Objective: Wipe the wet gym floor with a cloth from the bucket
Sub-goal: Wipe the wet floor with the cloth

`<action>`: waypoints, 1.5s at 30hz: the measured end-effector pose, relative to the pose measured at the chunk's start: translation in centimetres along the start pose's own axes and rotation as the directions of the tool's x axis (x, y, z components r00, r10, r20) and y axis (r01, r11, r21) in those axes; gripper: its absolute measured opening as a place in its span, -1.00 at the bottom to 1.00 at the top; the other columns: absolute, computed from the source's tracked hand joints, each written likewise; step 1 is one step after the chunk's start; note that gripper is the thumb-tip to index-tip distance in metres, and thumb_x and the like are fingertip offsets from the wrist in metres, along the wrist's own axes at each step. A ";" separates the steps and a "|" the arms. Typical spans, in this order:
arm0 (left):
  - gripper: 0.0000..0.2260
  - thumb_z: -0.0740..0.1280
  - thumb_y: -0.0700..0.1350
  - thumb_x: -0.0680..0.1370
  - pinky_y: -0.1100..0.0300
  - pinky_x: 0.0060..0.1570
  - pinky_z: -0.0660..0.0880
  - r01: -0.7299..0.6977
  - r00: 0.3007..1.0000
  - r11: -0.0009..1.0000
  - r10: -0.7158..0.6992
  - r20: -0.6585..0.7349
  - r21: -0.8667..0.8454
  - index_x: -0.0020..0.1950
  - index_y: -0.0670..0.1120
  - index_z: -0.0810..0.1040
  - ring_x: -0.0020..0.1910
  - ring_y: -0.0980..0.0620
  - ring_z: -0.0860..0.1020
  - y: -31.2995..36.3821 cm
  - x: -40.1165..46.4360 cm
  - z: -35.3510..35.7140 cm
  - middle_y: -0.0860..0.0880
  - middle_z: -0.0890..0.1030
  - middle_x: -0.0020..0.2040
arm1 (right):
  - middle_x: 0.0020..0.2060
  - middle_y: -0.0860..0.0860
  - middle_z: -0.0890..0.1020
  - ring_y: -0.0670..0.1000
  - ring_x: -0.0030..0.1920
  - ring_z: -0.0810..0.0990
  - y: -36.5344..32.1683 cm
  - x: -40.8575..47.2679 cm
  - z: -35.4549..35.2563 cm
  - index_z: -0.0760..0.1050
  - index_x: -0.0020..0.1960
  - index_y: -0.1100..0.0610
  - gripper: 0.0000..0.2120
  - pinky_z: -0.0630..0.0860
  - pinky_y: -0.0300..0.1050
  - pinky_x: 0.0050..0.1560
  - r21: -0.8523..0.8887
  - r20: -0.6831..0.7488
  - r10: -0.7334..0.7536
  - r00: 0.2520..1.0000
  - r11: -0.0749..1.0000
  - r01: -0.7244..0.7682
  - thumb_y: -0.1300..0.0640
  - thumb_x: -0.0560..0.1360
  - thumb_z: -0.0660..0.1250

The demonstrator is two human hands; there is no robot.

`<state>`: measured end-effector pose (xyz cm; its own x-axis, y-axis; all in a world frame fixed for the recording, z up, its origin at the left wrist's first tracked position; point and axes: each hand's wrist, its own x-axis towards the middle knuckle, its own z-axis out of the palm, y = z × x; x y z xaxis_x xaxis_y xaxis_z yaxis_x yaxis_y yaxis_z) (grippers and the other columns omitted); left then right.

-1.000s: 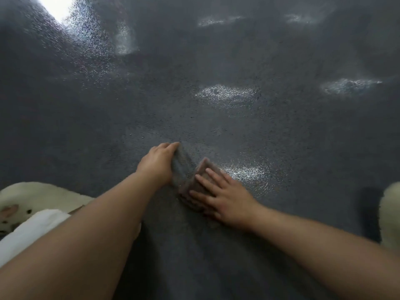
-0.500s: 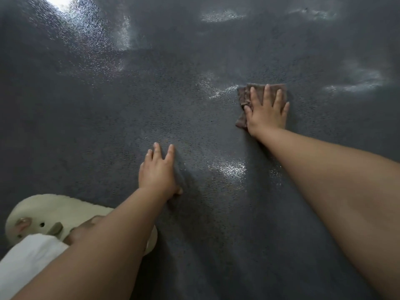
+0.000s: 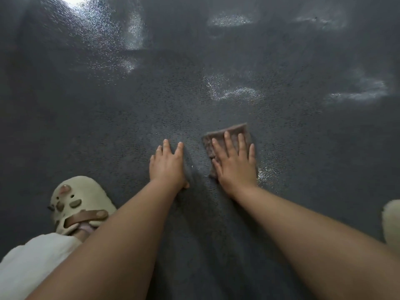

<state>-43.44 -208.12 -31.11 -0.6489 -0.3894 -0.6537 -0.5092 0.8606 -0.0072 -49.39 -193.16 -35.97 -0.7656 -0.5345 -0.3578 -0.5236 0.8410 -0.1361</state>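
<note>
A small brown cloth (image 3: pixel 232 132) lies flat on the dark grey gym floor (image 3: pixel 108 118). My right hand (image 3: pixel 236 163) presses on it with straight, spread fingers and covers most of it. Just to its left, my left hand (image 3: pixel 167 164) rests flat on the bare floor with straight fingers and holds nothing. Wet patches (image 3: pixel 233 93) glisten on the floor beyond the cloth. No bucket is in view.
A cream clog with a brown strap (image 3: pixel 80 202) stands at the lower left, beside a white trouser leg (image 3: pixel 32 260). The tip of another cream clog (image 3: pixel 391 221) shows at the right edge. More shiny wet spots (image 3: pixel 359 94) lie further away.
My right hand has pulled the cloth back towards me from the far right wet patch, after pushing it out there. My left hand let go of the cloth earlier and stays flat on the floor.
</note>
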 end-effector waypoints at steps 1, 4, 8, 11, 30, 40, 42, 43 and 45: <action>-0.05 0.51 0.05 0.38 -0.01 0.45 0.05 0.021 0.999 1.000 -0.021 -0.029 -0.021 0.55 0.01 -0.08 0.52 -0.18 -0.01 0.0 -0.4 0.4 -0.18 -0.08 0.55 | 0.54 0.03 -0.02 0.23 0.52 -0.07 -0.7 -1.7 0.9 0.01 0.53 -0.14 -0.50 -0.15 0.23 0.44 -0.011 -0.037 -0.019 0.999 1.000 0.019 -0.14 0.60 -0.06; -0.15 0.47 -0.04 0.44 0.01 0.44 0.09 0.110 0.993 0.991 -0.112 -0.027 -0.073 0.54 0.04 -0.04 0.50 -0.19 0.03 -0.4 -2.4 2.0 -0.20 -0.08 0.54 | 0.41 0.08 0.38 0.26 0.42 0.23 -2.4 -7.0 3.7 0.33 0.41 -0.08 -0.48 0.08 0.26 0.36 0.038 -0.062 -0.083 0.995 0.996 0.085 -0.11 0.47 0.03; -0.12 0.39 -0.12 0.50 0.00 0.46 0.02 0.160 0.985 0.987 -0.159 0.069 0.002 0.54 0.07 -0.23 0.51 -0.25 -0.09 -2.0 -4.8 3.6 -0.23 -0.25 0.52 | 0.36 0.09 0.45 0.23 0.40 0.20 -4.0 -12.3 5.6 0.28 0.37 -0.08 -0.48 -0.05 0.23 0.38 0.035 0.000 -0.217 0.976 0.976 0.217 -0.12 0.42 0.06; 0.03 0.47 -0.06 0.44 -0.04 0.46 0.02 0.158 0.976 0.987 -0.160 0.148 0.022 0.52 0.07 -0.33 0.51 -0.27 -0.11 -2.6 -5.7 4.1 -0.22 -0.29 0.51 | 0.35 0.09 0.46 0.23 0.39 0.21 -3.3 -11.9 5.4 0.39 0.36 -0.09 -0.45 -0.05 0.22 0.38 -0.015 0.064 -0.308 0.949 0.951 0.310 -0.18 0.41 0.04; 0.14 0.54 -0.03 0.35 -0.28 0.39 0.10 0.090 0.979 0.994 -0.078 0.190 -0.054 0.49 0.10 -0.38 0.49 -0.31 -0.18 -4.1 -4.9 4.5 -0.19 -0.35 0.50 | 0.53 0.00 -0.23 0.18 0.50 -0.30 -1.1 7.4 -2.8 -0.19 0.53 -0.16 -0.45 -0.29 0.18 0.44 -0.027 -0.016 0.043 0.999 0.999 -0.043 -0.20 0.61 -0.09; 0.03 0.54 -0.06 0.35 -0.10 0.44 0.08 -0.002 0.996 0.961 0.025 0.082 -0.275 0.55 0.06 -0.15 0.53 -0.16 -0.12 -6.4 -5.3 5.4 -0.05 -0.21 0.55 | 0.53 0.01 -0.22 0.23 0.50 -0.28 -6.4 5.0 -0.6 -0.17 0.54 -0.14 -0.47 -0.29 0.26 0.41 -0.023 -0.041 0.046 0.998 0.999 -0.047 -0.15 0.62 -0.10; -0.16 0.47 -0.19 0.42 0.14 0.42 0.11 -0.027 0.998 0.896 -0.003 -0.067 -0.444 0.55 0.03 0.03 0.52 -0.01 0.04 -8.5 -5.9 5.6 0.02 0.00 0.56 | 0.53 0.02 -0.24 0.24 0.49 -0.29 -8.3 3.3 0.0 -0.20 0.53 -0.14 -0.47 -0.30 0.26 0.41 -0.052 -0.030 -0.031 0.999 0.998 0.029 -0.14 0.62 -0.09; -0.25 0.41 -0.24 0.45 0.22 0.38 0.12 -0.033 0.989 0.867 -0.045 -0.143 -0.498 0.53 0.02 0.10 0.50 0.02 0.12 -9.6 -6.2 5.5 0.03 0.09 0.54 | 0.53 0.02 -0.25 0.24 0.49 -0.30 -9.4 2.3 0.4 -0.21 0.53 -0.14 -0.46 -0.31 0.26 0.41 -0.063 -0.014 -0.076 0.997 0.995 0.074 -0.15 0.62 -0.09; -0.30 0.35 -0.30 0.46 0.19 0.38 0.15 -0.014 0.969 0.862 -0.114 -0.221 -0.506 0.52 0.01 0.14 0.47 -0.01 0.15 -11.9 -6.6 5.4 0.00 0.11 0.52 | 0.53 0.03 -0.25 0.26 0.48 -0.31 -11.8 0.0 1.4 -0.21 0.53 -0.14 -0.45 -0.32 0.26 0.40 -0.076 0.039 -0.178 0.983 0.981 0.180 -0.15 0.62 -0.07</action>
<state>-30.02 -214.02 -30.74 -0.6952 -0.5479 -0.4652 -0.7163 0.5816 0.3855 -42.69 -202.97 -35.60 -0.6452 -0.6719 -0.3636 -0.6801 0.7220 -0.1274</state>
